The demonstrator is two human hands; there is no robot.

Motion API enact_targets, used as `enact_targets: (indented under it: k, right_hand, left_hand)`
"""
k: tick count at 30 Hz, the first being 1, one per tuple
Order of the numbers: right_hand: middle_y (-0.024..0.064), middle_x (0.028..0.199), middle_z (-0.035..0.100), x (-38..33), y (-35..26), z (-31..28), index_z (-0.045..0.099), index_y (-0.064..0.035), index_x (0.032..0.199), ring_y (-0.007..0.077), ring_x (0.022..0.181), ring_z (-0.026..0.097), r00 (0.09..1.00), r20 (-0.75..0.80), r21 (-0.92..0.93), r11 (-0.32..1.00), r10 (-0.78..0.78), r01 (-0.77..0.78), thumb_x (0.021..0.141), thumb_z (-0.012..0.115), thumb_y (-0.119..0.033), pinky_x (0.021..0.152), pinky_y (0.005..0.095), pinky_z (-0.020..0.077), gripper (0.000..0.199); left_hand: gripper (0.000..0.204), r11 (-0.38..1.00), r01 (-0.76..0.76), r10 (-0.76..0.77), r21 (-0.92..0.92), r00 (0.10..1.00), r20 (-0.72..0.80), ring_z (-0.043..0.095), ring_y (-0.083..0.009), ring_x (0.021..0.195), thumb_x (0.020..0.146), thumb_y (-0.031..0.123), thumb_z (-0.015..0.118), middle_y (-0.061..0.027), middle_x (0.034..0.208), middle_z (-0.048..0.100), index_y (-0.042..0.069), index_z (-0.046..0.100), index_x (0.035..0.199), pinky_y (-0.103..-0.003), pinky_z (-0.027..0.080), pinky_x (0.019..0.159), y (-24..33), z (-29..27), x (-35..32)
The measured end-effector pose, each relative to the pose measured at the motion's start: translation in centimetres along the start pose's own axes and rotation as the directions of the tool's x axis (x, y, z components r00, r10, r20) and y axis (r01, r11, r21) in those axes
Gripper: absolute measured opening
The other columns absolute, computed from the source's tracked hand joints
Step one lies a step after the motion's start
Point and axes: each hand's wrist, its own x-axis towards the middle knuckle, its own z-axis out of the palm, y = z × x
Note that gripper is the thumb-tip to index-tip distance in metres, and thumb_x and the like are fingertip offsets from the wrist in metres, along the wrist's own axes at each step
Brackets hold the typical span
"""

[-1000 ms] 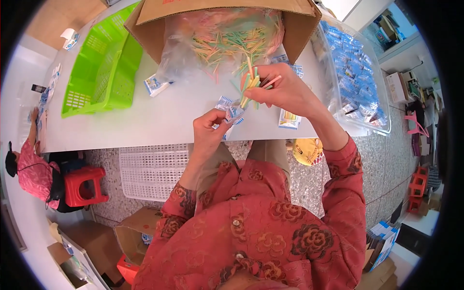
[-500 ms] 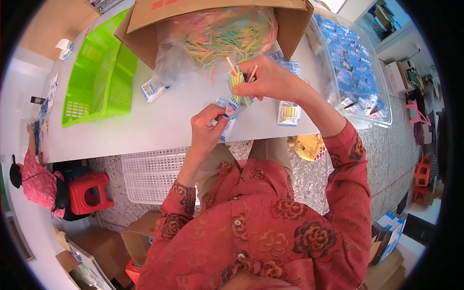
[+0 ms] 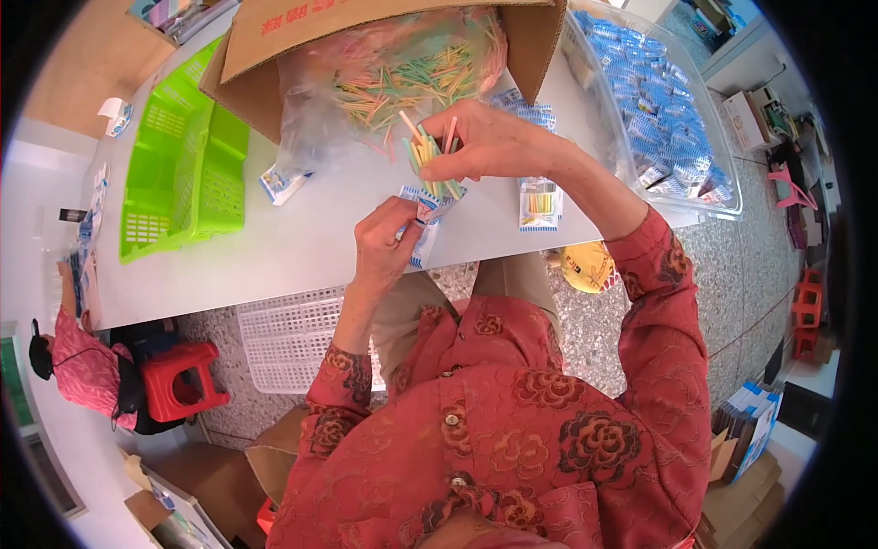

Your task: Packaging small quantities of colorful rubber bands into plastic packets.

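My left hand (image 3: 382, 240) pinches a small blue-and-white packet (image 3: 423, 209) near the table's front edge. Above it, my right hand (image 3: 498, 142) grips a bunch of thin pastel sticks (image 3: 422, 157) in yellow, green and pink. The sticks' lower ends are at the packet's mouth; how deep they sit inside is hidden. Just beyond my hands, a cardboard box (image 3: 240, 99) lies with its opening facing me, and a clear plastic bag (image 3: 306, 114) of similar loose sticks spills from it. Right of my hands lies a packet (image 3: 540, 203) with sticks showing through its window.
A green basket (image 3: 224, 206) stands left of the box, a blue-and-white packet (image 3: 285, 183) between them. At right, a clear bin (image 3: 631, 165) holds many blue packets. Below the table are a white crate (image 3: 293, 343) and yellow bag (image 3: 585, 265). Another person (image 3: 87, 366) works far left.
The view has shifted slightly, so the table items appear a little to the left. Both hands keep their grips, with the sticks and packet held together much as before.
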Motion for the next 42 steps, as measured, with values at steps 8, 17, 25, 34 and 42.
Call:
enact_targets:
  k: [8,17,25,34,42]
  right_hand:
    - [-0.0039,0.060,0.053,-0.3,-0.1,0.1,0.060,-0.0062,0.078,0.0040,0.054,0.046,0.999,0.006,0.102,0.994,-0.036,0.035,0.080,0.065,-0.024,0.049,0.0215,0.0339,0.018]
    - [-0.0030,0.067,0.055,0.2,1.3,0.4,0.061,-0.0056,0.086,0.0041,0.055,0.045,0.998,-0.069,0.270,0.962,-0.012,0.030,0.083,0.067,-0.021,0.050,0.0203,0.0355,0.017]
    - [-0.0026,0.066,0.056,-0.1,0.9,0.1,0.062,-0.0053,0.085,0.0040,0.054,0.046,1.000,-0.013,0.334,0.943,0.020,-0.014,0.084,0.066,-0.021,0.049,0.0197,0.0362,0.016]
    - [-0.0047,0.066,0.053,-1.2,0.4,1.9,0.061,-0.0030,0.089,0.0022,0.060,0.044,0.962,-0.217,-0.007,0.985,-0.167,0.170,0.083,0.065,-0.014,0.052,0.0202,0.0358,0.013]
    - [0.0029,0.071,0.056,-0.7,0.6,1.8,0.063,-0.0021,0.090,0.0080,0.064,0.047,0.955,-0.231,-0.083,0.982,-0.184,0.169,0.084,0.063,-0.017,0.058,0.0262,0.0405,0.017]
  left_hand:
    - [0.016,0.999,-0.028,0.029,-0.041,0.999,0.024,0.059,-0.0198,0.065,0.067,-0.012,0.062,-0.0088,0.077,0.061,-0.003,0.060,0.081,-0.028,0.046,0.058,0.5,-0.3,0.3]
    - [0.014,0.953,0.121,-0.100,-0.279,0.991,0.091,0.059,-0.0158,0.068,0.069,-0.012,0.064,-0.0083,0.077,0.062,-0.004,0.060,0.081,-0.026,0.046,0.061,-0.4,-0.4,0.1]
    - [0.013,0.966,0.096,-0.073,-0.240,0.992,0.103,0.057,-0.0144,0.068,0.071,-0.009,0.064,-0.0073,0.077,0.063,-0.003,0.064,0.083,-0.025,0.044,0.064,0.4,-0.7,0.4]
    - [0.012,0.943,0.122,-0.121,-0.310,0.992,0.024,0.057,-0.0111,0.067,0.074,-0.008,0.063,-0.0055,0.077,0.062,-0.004,0.061,0.085,-0.024,0.046,0.060,-0.8,0.1,-0.3]
    - [0.007,0.873,0.347,-0.351,-0.342,0.935,0.051,0.049,-0.0020,0.065,0.081,-0.003,0.063,0.0023,0.073,0.059,-0.002,0.062,0.088,-0.017,0.040,0.058,0.1,0.7,0.8]
